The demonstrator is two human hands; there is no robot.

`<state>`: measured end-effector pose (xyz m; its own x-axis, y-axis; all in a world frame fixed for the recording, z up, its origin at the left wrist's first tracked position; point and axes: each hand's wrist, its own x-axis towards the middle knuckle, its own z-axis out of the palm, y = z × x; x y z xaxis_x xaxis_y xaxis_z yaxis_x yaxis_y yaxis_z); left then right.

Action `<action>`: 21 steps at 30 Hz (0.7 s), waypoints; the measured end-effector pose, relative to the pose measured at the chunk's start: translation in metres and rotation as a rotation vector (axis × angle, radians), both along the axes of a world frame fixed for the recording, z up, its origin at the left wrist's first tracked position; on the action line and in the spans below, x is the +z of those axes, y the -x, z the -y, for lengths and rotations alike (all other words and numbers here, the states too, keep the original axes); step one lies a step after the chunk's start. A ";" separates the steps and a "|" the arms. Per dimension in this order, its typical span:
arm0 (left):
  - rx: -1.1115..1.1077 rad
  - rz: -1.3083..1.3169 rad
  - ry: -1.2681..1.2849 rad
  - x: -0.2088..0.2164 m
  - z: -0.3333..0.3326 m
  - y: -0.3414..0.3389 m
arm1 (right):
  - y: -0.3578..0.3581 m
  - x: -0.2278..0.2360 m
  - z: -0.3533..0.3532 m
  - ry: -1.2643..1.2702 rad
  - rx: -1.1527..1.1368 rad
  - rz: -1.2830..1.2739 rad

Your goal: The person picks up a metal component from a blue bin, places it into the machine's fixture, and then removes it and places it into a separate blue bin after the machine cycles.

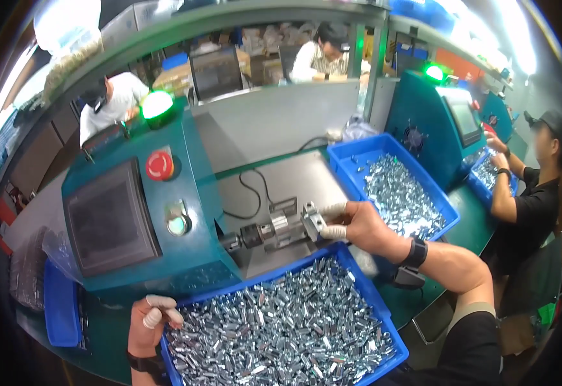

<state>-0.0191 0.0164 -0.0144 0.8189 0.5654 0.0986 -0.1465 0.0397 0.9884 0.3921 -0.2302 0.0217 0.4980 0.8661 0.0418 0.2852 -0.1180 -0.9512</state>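
My right hand [372, 230], with white covers on its fingertips, reaches to the end of the machine's spindle. Its thumb and forefinger close on a silver metal block [312, 222] there; whether a small part sits between them is hidden. Behind the block a shaft with a dark chuck [251, 235] runs into the green machine [197, 257]. At the near left, my left hand [154, 323] hovers by the left rim of a blue tray [384, 315] heaped with small silver metal fittings [281, 321]. Its covered fingers are curled together, and what they hold cannot be made out.
The machine carries a dark screen [110, 219], a red stop button [160, 165] and a lit green lamp [156, 104]. Another blue tray of fittings [403, 193] lies beyond my right hand. A co-worker [538, 180] works at a similar machine [432, 122] on the right.
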 end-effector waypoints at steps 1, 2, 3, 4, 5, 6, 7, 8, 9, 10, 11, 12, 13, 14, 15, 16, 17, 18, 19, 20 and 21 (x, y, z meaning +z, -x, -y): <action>0.005 -0.037 0.028 0.000 -0.001 -0.001 | -0.002 -0.002 -0.003 0.010 0.007 -0.047; 0.011 -0.027 -0.014 0.002 -0.002 -0.003 | 0.001 -0.003 -0.002 0.026 0.009 -0.098; 0.016 -0.016 -0.057 0.002 -0.002 -0.005 | 0.003 0.002 -0.003 0.037 0.002 -0.055; 0.013 -0.058 -0.024 0.001 0.000 -0.005 | 0.005 0.005 -0.004 0.048 -0.005 -0.011; 0.019 -0.037 -0.058 0.002 0.001 -0.003 | 0.007 -0.002 -0.005 0.076 -0.005 -0.050; 0.024 0.004 -0.108 0.004 -0.001 -0.008 | 0.001 -0.004 -0.009 -0.029 0.002 -0.077; 0.020 -0.012 -0.100 0.004 -0.001 -0.009 | -0.001 -0.007 -0.010 -0.136 0.006 -0.100; 0.024 -0.020 -0.094 0.004 -0.001 -0.009 | 0.000 -0.010 -0.010 -0.130 0.001 -0.112; 0.028 -0.024 -0.090 0.005 0.000 -0.010 | 0.001 -0.012 -0.010 -0.138 -0.006 -0.119; 0.032 -0.026 -0.088 0.005 0.000 -0.010 | 0.002 -0.013 -0.010 -0.148 -0.014 -0.123; 0.026 -0.034 -0.087 0.004 0.000 -0.009 | 0.005 -0.015 -0.008 -0.158 -0.023 -0.129; 0.024 -0.029 -0.075 0.003 0.000 -0.007 | 0.008 -0.014 -0.007 -0.159 -0.029 -0.136; 0.023 -0.023 -0.063 0.003 -0.001 -0.004 | 0.011 -0.012 -0.006 -0.150 -0.035 -0.120; 0.022 -0.016 -0.052 0.003 -0.001 -0.003 | 0.013 -0.010 -0.006 -0.142 -0.041 -0.104; 0.017 -0.022 -0.055 0.003 0.000 -0.003 | 0.015 -0.009 -0.006 -0.134 -0.047 -0.087; 0.021 -0.017 -0.057 0.004 0.000 -0.003 | 0.016 -0.010 -0.005 -0.137 -0.054 -0.094; 0.024 -0.012 -0.059 0.005 0.001 -0.004 | 0.016 -0.011 -0.006 -0.132 -0.033 -0.100; 0.026 -0.008 -0.062 0.006 0.002 -0.004 | 0.016 -0.011 -0.006 -0.127 -0.012 -0.106; 0.017 -0.017 -0.066 0.006 0.002 -0.005 | 0.015 -0.012 -0.006 -0.123 0.008 -0.113; 0.020 -0.012 -0.068 0.006 0.002 -0.005 | 0.016 -0.012 -0.006 -0.127 -0.002 -0.122; 0.026 -0.009 -0.073 0.005 0.002 -0.006 | 0.016 -0.012 -0.006 -0.124 -0.006 -0.085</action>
